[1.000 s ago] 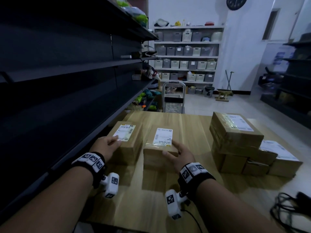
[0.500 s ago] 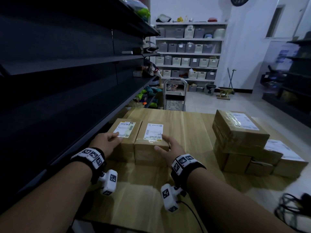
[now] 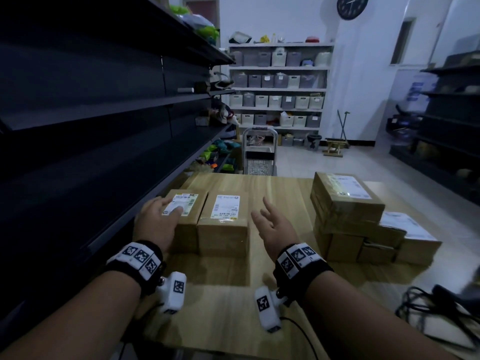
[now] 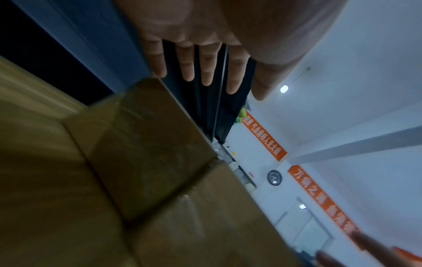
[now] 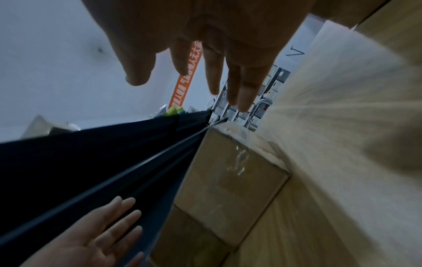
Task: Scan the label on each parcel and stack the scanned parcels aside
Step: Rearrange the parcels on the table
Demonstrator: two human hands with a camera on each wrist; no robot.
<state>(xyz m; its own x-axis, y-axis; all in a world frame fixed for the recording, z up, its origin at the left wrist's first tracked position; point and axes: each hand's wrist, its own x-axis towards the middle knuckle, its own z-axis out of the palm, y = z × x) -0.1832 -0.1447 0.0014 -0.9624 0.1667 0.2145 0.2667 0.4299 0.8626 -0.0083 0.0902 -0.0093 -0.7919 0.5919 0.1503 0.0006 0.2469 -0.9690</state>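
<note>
Two parcels [image 3: 207, 216] sit touching near the tabletop's [image 3: 275, 193] left edge; left hand [image 3: 155, 219] lies flat on one — fingers straight; right hand [image 3: 272, 227] hovers beside, fingers spread, holding nothing.

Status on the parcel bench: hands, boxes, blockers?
Left hand open, fingers over left box. Right hand open, clear of right box. Boxes side by side, labels up. Stack sits right; nothing between.

Dark shelving [image 3: 109, 105] at left, wall clock [image 3: 352, 6] above bin shelves [image 3: 279, 81], cables [image 3: 439, 307] at right
</note>
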